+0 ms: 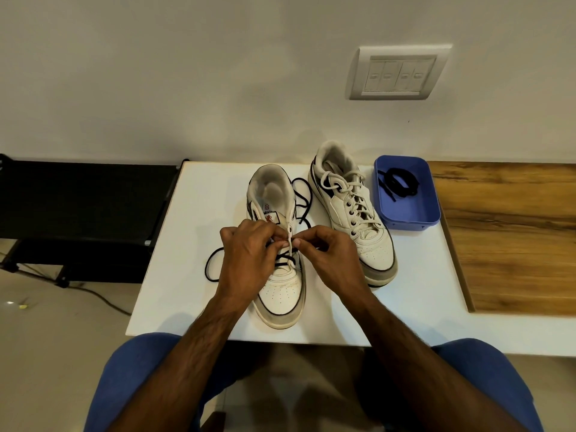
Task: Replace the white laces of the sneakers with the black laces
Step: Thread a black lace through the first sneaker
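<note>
No text could be read with certainty. The one printed item was a small label [268,215] on the tongue of the near sneaker [278,294], just left of the frame's centre. It carried a red emblem, with a dark, snowflake-like mark and a line of tiny dark lettering above it; the letters were too small and blurred to make out. The left hand [249,254] covered the label's lower edge. The switch plate [399,73] on the wall, in the upper right of the frame, showed four rocker switches, each with a small mark, but no legible writing.
</note>
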Motion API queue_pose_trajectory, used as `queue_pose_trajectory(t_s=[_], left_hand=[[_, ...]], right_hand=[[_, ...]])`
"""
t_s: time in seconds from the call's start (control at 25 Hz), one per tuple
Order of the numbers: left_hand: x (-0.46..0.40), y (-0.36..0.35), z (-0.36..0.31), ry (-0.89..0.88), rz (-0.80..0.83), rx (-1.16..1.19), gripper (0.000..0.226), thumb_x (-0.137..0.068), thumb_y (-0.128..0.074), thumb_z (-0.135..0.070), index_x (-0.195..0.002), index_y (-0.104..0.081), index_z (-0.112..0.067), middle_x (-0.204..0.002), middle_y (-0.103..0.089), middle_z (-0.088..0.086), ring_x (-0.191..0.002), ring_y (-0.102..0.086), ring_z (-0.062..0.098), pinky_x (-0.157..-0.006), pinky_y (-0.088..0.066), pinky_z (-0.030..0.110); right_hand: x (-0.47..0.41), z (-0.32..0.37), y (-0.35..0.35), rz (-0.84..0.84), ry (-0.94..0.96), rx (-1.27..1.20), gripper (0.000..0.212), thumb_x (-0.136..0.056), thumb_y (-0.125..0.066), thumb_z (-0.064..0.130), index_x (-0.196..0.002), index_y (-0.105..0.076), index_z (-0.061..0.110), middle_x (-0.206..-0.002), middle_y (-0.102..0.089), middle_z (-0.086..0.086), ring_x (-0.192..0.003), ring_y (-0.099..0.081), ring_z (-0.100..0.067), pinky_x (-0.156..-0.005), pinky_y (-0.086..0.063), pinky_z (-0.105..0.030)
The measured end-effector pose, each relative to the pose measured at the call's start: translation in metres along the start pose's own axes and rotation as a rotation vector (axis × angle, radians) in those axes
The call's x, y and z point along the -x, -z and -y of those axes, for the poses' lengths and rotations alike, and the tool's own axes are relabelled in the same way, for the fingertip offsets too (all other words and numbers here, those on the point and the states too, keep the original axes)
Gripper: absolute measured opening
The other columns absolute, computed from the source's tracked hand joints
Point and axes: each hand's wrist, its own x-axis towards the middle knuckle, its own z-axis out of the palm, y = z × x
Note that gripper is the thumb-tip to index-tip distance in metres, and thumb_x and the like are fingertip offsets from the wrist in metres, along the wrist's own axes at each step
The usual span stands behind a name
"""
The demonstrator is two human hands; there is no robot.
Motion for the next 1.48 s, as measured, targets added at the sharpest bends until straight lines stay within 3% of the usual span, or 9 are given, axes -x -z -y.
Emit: queue_pose_trajectory(t_s=[0.2, 0.44, 0.64, 0.76, 0.92, 1.0, 1.28, 1.4, 1.48], left_hand=[[-0.001, 0.008, -0.002, -0.069, 0.099, 0.033, 0.048, -0.089, -0.073, -0.014, -0.128, -0.055, -0.035, -0.102, -0.066, -0.019, -0.103, -0.055, 0.005, -0.086, -0.023, 0.029], [-0.008, 0.018, 0.006, -0.087, 0.107, -0.081, 0.058, -0.086, -0.032, -0.010, -0.120, -0.067, -0.040, -0.126, -0.060, -0.018, -0.116, -0.045, 0.014, -0.081, -0.016, 0.033], [-0.011, 0.019, 0.004, -0.054, 0.095, -0.116, 0.053, -0.087, -0.039, -0.011, -0.121, -0.067, -0.042, -0.145, -0.050, -0.013, -0.126, -0.041, 0.021, -0.090, -0.022, 0.038], [-0.013, 0.023, 0.007, -0.024, 0.108, -0.069, 0.049, -0.094, -0.032, -0.022, -0.120, -0.069, -0.043, -0.141, -0.052, -0.015, -0.124, -0.040, 0.017, -0.090, -0.024, 0.040], [-0.016, 0.020, 0.015, -0.037, 0.109, -0.040, 0.071, -0.089, -0.046, 0.013, -0.119, -0.067, -0.047, -0.133, -0.053, -0.018, -0.117, -0.042, 0.015, -0.081, -0.017, 0.032], [-0.017, 0.019, 0.019, -0.041, 0.112, -0.034, 0.076, -0.086, -0.048, 0.018, -0.120, -0.066, -0.048, -0.132, -0.053, -0.017, -0.117, -0.042, 0.016, -0.079, -0.015, 0.030], [-0.017, 0.020, 0.022, -0.037, 0.137, -0.006, 0.065, -0.095, -0.053, 0.009, -0.121, -0.065, -0.049, -0.133, -0.051, -0.015, -0.119, -0.039, 0.015, -0.087, -0.016, 0.031], [-0.019, 0.021, 0.022, -0.037, 0.145, 0.002, 0.068, -0.093, -0.049, 0.011, -0.121, -0.066, -0.048, -0.133, -0.051, -0.016, -0.120, -0.040, 0.015, -0.086, -0.017, 0.032], [-0.019, 0.022, 0.022, -0.037, 0.138, 0.000, 0.070, -0.093, -0.047, 0.012, -0.121, -0.066, -0.049, -0.130, -0.051, -0.016, -0.118, -0.041, 0.014, -0.084, -0.018, 0.033]], right_hand=[[-0.005, 0.001, -0.005, -0.022, 0.002, -0.041, 0.005, -0.088, -0.071, 0.009, -0.085, -0.068, 0.013, -0.083, -0.073, 0.001, -0.081, -0.069, -0.013, -0.076, -0.054, -0.028], [-0.020, 0.017, 0.031, -0.207, -0.179, -0.904, 0.011, -0.097, -0.048, 0.018, -0.086, -0.048, 0.015, -0.062, -0.056, 0.001, -0.059, -0.053, -0.013, -0.059, -0.040, -0.029], [-0.014, 0.007, 0.023, 0.161, 0.102, 0.300, 0.016, -0.093, -0.068, 0.039, -0.100, -0.064, 0.025, -0.063, -0.050, 0.014, -0.057, -0.046, -0.001, -0.058, -0.039, -0.018], [-0.015, 0.002, 0.014, 0.217, 0.195, 0.465, 0.006, -0.091, -0.072, 0.028, -0.090, -0.068, 0.023, -0.082, -0.059, 0.012, -0.074, -0.054, -0.005, -0.073, -0.050, -0.031], [-0.022, 0.014, 0.034, 0.021, 0.174, -0.456, 0.011, -0.097, -0.057, 0.007, -0.088, -0.055, 0.013, -0.102, -0.064, -0.005, -0.089, -0.059, -0.012, -0.074, -0.046, -0.021], [-0.022, 0.021, 0.045, -0.017, 0.054, -0.929, 0.015, -0.102, -0.046, 0.008, -0.087, -0.048, 0.013, -0.082, -0.062, -0.004, -0.072, -0.055, -0.012, -0.061, -0.043, -0.020], [-0.012, 0.005, 0.015, 0.199, 0.088, 0.375, 0.022, -0.089, -0.073, 0.040, -0.103, -0.062, 0.027, -0.063, -0.050, 0.016, -0.056, -0.049, 0.000, -0.058, -0.040, -0.020], [-0.016, 0.006, 0.010, 0.124, 0.236, 0.438, 0.005, -0.092, -0.070, 0.026, -0.092, -0.066, 0.024, -0.081, -0.060, 0.014, -0.073, -0.057, -0.005, -0.068, -0.049, -0.032], [-0.021, 0.008, 0.023, 0.034, 0.225, 0.076, 0.002, -0.093, -0.067, 0.014, -0.093, -0.065, 0.014, -0.092, -0.063, 0.003, -0.084, -0.060, -0.013, -0.076, -0.050, -0.031]])
